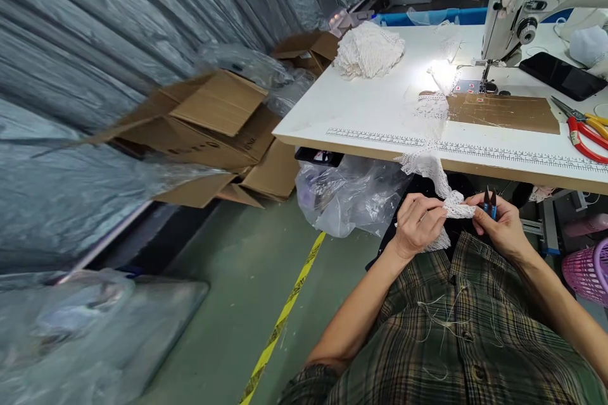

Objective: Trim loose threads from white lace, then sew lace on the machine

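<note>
A strip of white lace [430, 164] runs down over the table's front edge to my lap. My left hand [418, 224] is closed on the lace, fingers pinching it. My right hand [501, 226] holds small blue thread snips [490, 204], their dark blades pointing up, while its fingertips also grip the end of the lace. A short stretch of lace lies between the two hands. Whether the snips' blades touch any thread cannot be made out.
A sewing machine [510, 19] stands on the white table [370, 107]. Around it are brown cardboard [517, 112], a phone [563, 74], red-handled scissors [584, 133] and a lace pile [370, 50]. Left are cardboard boxes [209, 120]; below hangs a plastic bag [351, 196].
</note>
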`<state>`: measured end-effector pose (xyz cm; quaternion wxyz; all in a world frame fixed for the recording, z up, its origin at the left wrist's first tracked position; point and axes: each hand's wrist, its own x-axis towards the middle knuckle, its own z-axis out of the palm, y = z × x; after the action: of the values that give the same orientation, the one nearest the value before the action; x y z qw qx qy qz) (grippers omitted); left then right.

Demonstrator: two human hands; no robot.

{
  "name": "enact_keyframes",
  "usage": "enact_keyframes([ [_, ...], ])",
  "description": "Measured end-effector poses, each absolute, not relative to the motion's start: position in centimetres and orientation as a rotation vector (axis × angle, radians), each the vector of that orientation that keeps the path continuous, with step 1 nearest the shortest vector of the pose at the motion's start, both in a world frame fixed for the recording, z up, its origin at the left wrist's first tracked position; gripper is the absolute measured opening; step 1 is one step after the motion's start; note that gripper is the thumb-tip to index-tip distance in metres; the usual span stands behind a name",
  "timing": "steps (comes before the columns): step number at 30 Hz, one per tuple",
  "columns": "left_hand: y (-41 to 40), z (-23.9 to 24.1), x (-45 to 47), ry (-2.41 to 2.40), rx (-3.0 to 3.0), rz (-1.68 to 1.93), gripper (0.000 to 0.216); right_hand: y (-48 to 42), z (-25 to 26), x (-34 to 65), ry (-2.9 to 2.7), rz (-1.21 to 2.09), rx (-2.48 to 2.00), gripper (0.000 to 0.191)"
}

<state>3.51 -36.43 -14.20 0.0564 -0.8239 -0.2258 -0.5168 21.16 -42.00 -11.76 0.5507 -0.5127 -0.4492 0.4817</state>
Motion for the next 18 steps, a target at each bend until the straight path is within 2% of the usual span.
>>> enact_keyframes([
  [18, -36.19, -14.72, 3.80, -0.774, -2.588, -1.573, 0.010, -41.34, -12.49, 20.92, -0.847, 1.279, -1.258, 0.041],
])
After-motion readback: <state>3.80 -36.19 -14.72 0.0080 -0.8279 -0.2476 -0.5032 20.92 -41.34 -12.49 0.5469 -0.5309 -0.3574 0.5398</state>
